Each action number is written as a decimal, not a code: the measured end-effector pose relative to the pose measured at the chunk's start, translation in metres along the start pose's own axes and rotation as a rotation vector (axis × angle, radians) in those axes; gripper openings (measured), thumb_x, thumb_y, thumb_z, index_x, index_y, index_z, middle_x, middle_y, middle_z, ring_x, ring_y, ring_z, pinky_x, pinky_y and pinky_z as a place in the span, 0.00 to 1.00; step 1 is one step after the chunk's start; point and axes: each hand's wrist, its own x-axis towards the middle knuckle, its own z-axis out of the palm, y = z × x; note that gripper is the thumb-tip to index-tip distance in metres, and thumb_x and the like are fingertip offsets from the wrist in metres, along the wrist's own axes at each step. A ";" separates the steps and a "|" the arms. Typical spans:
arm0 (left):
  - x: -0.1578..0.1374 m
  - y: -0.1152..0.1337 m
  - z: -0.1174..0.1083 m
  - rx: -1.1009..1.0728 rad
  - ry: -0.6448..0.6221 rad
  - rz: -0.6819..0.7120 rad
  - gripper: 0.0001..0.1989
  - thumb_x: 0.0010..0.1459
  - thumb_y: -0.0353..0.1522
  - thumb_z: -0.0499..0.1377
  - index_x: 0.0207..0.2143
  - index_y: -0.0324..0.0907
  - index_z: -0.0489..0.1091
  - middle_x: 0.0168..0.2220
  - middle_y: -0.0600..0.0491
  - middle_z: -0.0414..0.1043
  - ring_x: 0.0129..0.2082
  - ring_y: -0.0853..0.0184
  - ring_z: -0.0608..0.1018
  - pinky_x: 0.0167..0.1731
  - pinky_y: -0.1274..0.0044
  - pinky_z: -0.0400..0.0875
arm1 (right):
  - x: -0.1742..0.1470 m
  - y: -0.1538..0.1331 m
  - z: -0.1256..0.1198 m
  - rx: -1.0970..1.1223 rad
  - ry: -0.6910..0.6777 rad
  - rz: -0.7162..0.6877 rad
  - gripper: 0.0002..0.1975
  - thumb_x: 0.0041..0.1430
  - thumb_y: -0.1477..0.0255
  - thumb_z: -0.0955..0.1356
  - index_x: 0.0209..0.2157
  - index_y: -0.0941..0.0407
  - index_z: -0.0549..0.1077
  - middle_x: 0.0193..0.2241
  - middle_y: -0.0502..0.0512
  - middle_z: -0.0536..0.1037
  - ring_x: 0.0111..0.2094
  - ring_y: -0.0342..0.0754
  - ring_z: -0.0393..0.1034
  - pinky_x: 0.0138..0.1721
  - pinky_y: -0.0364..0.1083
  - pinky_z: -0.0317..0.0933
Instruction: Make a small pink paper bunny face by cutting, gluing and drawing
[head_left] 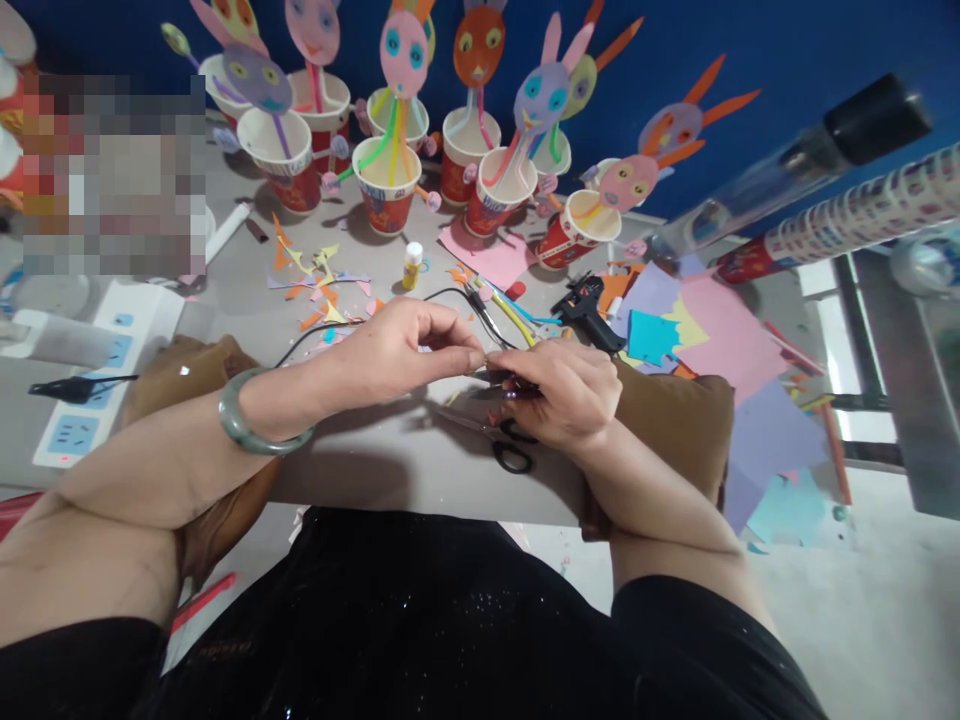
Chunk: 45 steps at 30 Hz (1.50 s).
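Note:
My left hand (405,345), a jade-green bangle on its wrist, is closed in a pinch. Its thumb and fingertip meet right beside my right hand's fingertips, and whatever is between them is too small to make out. The fingers of my right hand (562,390) wrap round a small dark tool (491,378) that looks like scissors; its handle is mostly hidden. Below that hand, open scissors (513,457) with black finger loops lie on the grey table (345,470). A black glue gun (589,312) rests just beyond my right hand.
Along the back stand several red paper cups (386,195) with paper rabbit faces. A glue stick (412,265), paper scraps (319,295) and coloured sheets (739,330) lie around. Left is a power strip (112,370); brown cushions (667,430) lie under the forearms. Stacked cups (862,210) lean right.

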 end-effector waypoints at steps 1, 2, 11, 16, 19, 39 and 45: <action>0.000 0.000 0.000 -0.001 0.002 0.003 0.08 0.61 0.36 0.65 0.33 0.39 0.78 0.30 0.53 0.78 0.29 0.72 0.76 0.30 0.79 0.69 | 0.000 0.000 0.000 0.004 0.023 -0.022 0.09 0.65 0.64 0.68 0.39 0.50 0.79 0.21 0.50 0.77 0.22 0.46 0.69 0.28 0.46 0.64; 0.000 0.000 0.000 -0.002 0.004 0.005 0.08 0.61 0.35 0.65 0.33 0.39 0.78 0.30 0.53 0.78 0.29 0.71 0.76 0.31 0.79 0.70 | 0.001 -0.001 0.000 0.019 0.042 -0.040 0.08 0.65 0.65 0.68 0.40 0.50 0.79 0.22 0.50 0.77 0.22 0.46 0.69 0.28 0.46 0.63; 0.000 0.001 0.001 -0.037 0.016 0.021 0.04 0.58 0.32 0.65 0.31 0.40 0.78 0.28 0.55 0.77 0.28 0.72 0.75 0.30 0.79 0.69 | 0.007 -0.013 0.000 0.238 0.062 0.345 0.02 0.55 0.70 0.71 0.31 0.52 0.78 0.23 0.48 0.79 0.22 0.44 0.68 0.27 0.44 0.64; 0.000 0.002 0.002 -0.047 0.042 -0.004 0.05 0.58 0.31 0.64 0.29 0.40 0.77 0.26 0.56 0.75 0.26 0.73 0.73 0.28 0.79 0.67 | 0.007 -0.016 0.002 0.282 0.115 0.427 0.03 0.57 0.69 0.72 0.33 0.52 0.79 0.26 0.50 0.81 0.23 0.44 0.70 0.26 0.44 0.65; 0.000 0.001 0.002 -0.046 0.053 -0.016 0.07 0.60 0.32 0.64 0.30 0.40 0.77 0.26 0.56 0.74 0.25 0.73 0.72 0.27 0.79 0.65 | 0.004 -0.012 0.002 0.250 0.170 0.189 0.06 0.58 0.72 0.73 0.39 0.52 0.80 0.29 0.50 0.82 0.23 0.42 0.70 0.26 0.43 0.64; 0.001 -0.003 0.000 -0.117 0.023 -0.010 0.06 0.59 0.33 0.66 0.36 0.39 0.81 0.33 0.53 0.82 0.31 0.72 0.77 0.33 0.79 0.70 | 0.002 0.001 0.006 -0.053 0.179 -0.173 0.09 0.70 0.68 0.65 0.42 0.54 0.78 0.23 0.50 0.79 0.21 0.41 0.69 0.25 0.42 0.62; 0.000 -0.002 0.001 -0.117 0.028 -0.039 0.05 0.59 0.33 0.67 0.33 0.39 0.81 0.29 0.54 0.79 0.28 0.73 0.75 0.29 0.79 0.67 | 0.002 -0.006 0.009 0.187 0.195 0.020 0.05 0.62 0.74 0.70 0.39 0.53 0.79 0.27 0.49 0.82 0.21 0.41 0.71 0.25 0.41 0.64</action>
